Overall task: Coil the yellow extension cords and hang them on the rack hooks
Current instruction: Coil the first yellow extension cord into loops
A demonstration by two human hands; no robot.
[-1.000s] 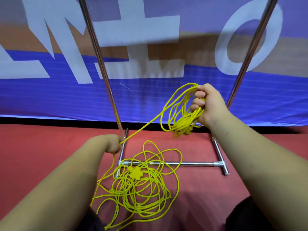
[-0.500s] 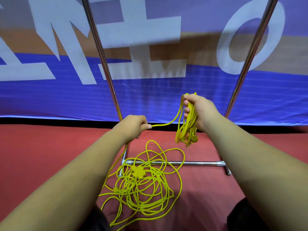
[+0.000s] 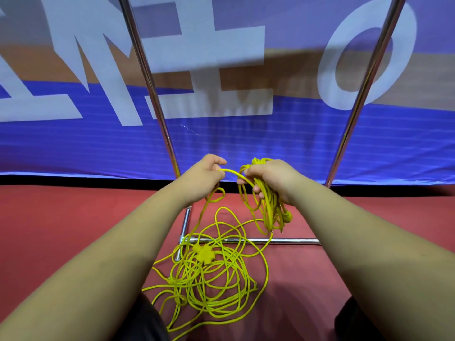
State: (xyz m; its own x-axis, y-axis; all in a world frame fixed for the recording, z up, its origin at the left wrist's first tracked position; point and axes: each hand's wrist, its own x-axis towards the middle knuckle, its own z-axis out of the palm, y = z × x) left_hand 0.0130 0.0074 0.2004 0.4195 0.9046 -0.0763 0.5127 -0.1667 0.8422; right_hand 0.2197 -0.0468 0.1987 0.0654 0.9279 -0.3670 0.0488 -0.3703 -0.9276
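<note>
My right hand [image 3: 270, 178] grips a bundle of coiled yellow cord [image 3: 270, 212], whose loops and a plug end hang below the fist. My left hand [image 3: 204, 175] pinches the free strand just left of it, and a short arc of cord bridges the two hands. From the left hand the strand drops to a loose yellow tangle [image 3: 211, 281] on the red floor, with a yellow multi-socket end [image 3: 205, 254] lying on top. The rack [image 3: 157, 107] stands behind the hands; its hooks are out of view.
The rack's two chrome uprights rise left and right [image 3: 357, 107], and its base bar [image 3: 283, 241] lies on the red floor [image 3: 73, 217] under part of the tangle. A blue banner [image 3: 246, 143] with large white letters closes the space behind. My knees show at the bottom corners.
My left hand rose from low left and brought the strand up to my right hand. My right hand dropped lower with the coil. More cord has left the floor tangle.
</note>
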